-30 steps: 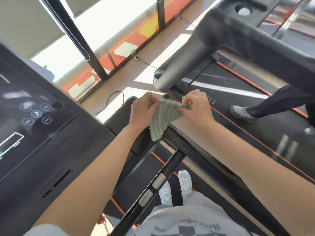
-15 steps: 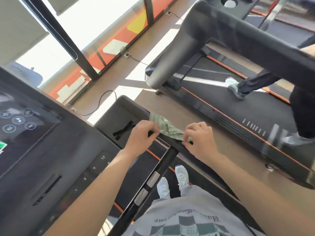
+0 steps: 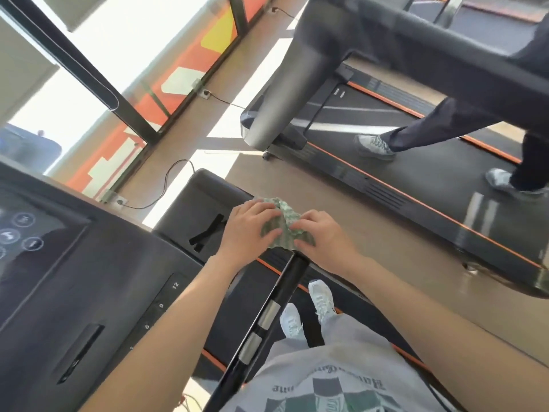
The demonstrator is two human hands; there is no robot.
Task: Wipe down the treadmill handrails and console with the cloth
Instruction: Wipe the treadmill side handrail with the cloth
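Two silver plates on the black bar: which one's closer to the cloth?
The upper silver plate, higher up the bar toward the cloth; the lower plate sits nearer the shirt.

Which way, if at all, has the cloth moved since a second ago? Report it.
Yes. The cloth has come down: it hung above the black handrail before, and now lies bunched on that rail's top end.
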